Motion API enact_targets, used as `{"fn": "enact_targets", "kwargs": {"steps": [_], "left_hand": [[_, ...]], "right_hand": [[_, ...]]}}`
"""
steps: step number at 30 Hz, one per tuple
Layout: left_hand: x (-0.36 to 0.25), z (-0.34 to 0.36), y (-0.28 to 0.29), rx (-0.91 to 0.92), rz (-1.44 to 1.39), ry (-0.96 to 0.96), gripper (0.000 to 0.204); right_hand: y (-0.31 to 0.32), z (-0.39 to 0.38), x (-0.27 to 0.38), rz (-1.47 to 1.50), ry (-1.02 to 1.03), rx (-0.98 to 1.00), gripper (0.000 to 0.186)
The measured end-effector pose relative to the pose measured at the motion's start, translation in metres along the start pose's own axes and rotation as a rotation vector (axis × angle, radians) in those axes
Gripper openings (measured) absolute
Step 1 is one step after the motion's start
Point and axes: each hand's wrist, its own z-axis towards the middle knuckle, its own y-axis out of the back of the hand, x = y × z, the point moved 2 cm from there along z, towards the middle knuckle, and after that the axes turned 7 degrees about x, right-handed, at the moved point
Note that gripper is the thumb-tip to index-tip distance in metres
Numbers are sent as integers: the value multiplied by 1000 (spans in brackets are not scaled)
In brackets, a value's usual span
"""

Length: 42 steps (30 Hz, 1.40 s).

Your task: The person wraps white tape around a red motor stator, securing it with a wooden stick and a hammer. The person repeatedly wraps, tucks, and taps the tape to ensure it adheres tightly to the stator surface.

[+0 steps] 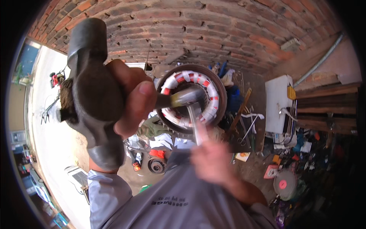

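My left hand point(138, 100) is raised close to the camera, its fingers wrapped around the handle of a hammer point(97, 89). The hammer's heavy metal head is at the left, and its handle end, with a yellow band, shows past my hand. Below it stands a motor stator point(225, 89), a round dark housing with a ring of white-wrapped winding point(214, 105) marked with red patches. My right hand point(213, 160), blurred by motion, grips a flat, pale bar-like tool point(198, 129). Its far end overlaps the stator's opening; whether it touches the winding is hidden.
A brick wall point(213, 34) rises behind the stator. Right of it lie a wooden strip point(244, 103) and scissors point(242, 141), near a white box point(278, 103). Crumpled green cloth point(154, 128) lies at its left. A round dark part point(156, 165) sits on the ground.
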Motion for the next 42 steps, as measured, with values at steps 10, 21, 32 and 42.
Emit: {"fn": "enact_targets", "kwargs": {"steps": [10,21,32,42], "left_hand": [[-1,16,-14,-53,-292,20,23],[-3,-3,1,60,-285,-87,21],[-5,-29,-14,-270,-227,-23,19],[-13,-38,-25,-520,-234,-16,21]], "right_hand": [[82,-12,49,-58,458,-299,57],[19,3,-15,3,33,49,55],[93,56,118,-338,386,-376,54],[16,68,69,-326,-208,561,62]]}}
